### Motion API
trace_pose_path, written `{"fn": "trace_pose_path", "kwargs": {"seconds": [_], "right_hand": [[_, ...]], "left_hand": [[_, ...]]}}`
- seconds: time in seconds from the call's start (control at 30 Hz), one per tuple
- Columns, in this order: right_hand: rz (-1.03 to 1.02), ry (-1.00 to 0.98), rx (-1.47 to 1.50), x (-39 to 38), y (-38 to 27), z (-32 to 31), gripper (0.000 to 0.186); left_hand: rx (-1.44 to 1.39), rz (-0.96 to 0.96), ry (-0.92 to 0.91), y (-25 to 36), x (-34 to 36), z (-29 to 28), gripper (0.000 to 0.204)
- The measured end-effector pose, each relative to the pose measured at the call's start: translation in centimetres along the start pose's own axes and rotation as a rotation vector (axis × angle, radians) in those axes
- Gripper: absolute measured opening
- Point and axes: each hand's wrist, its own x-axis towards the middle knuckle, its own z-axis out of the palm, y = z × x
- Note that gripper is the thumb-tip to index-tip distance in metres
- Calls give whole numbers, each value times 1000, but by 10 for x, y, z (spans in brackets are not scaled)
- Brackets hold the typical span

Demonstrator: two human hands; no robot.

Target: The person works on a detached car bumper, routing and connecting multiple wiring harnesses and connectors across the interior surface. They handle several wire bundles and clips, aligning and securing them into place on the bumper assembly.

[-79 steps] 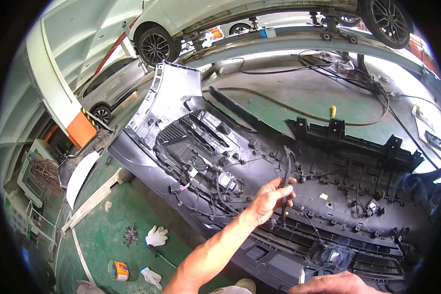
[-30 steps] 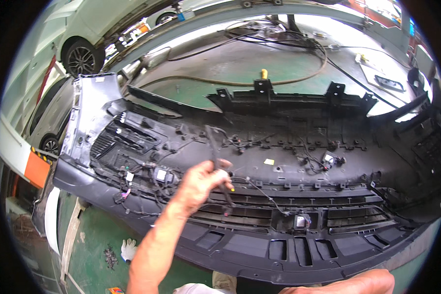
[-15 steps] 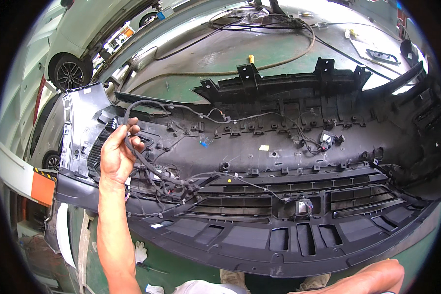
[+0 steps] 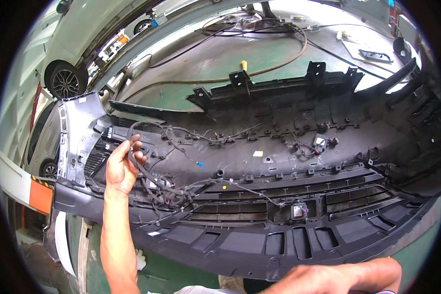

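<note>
My left hand (image 4: 124, 169) is raised over the left part of a large black car bumper cover (image 4: 240, 250), its fingers closed around a dark wiring harness (image 4: 154, 180). The harness arches above the hand and trails down to a tangle of branches and connectors on the bumper's inner side. One thin branch ends in a blue connector (image 4: 199, 164). Another reaches a small square module (image 4: 298, 211) in the grille. My right hand (image 4: 311, 280) is low at the bumper's near edge, blurred and cut off by the picture's lower edge, its fingers hidden.
A second small module (image 4: 320, 142) with wires sits on the bumper's inner side. A hose (image 4: 215, 79) and black cables curve across the green floor beyond. Cars stand at the left, near an orange and white panel (image 4: 40, 197). A white glove (image 4: 140, 259) lies on the floor.
The harness has dropped lower with my left hand, and its far branch has shifted left, away from the right-hand module. My right arm has swung inward and left along the lower edge.
</note>
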Motion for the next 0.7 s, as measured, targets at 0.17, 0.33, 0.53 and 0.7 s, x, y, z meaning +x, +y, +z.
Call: {"fn": "trace_pose_path", "kwargs": {"seconds": [0.17,0.33,0.53,0.7], "right_hand": [[202,204,-140,-6,6,-22,48],[369,146,-633,-9,25,-44,50],[390,201,-855,-12,40,-74,56],[429,529,-751,3,42,-124,63]], "left_hand": [[95,48,-142,-17,-11,10,36],[64,57,-233,-34,-20,20,38],[119,57,-323,-60,-32,45,39],[365,-50,-394,-90,-52,88,42]]}}
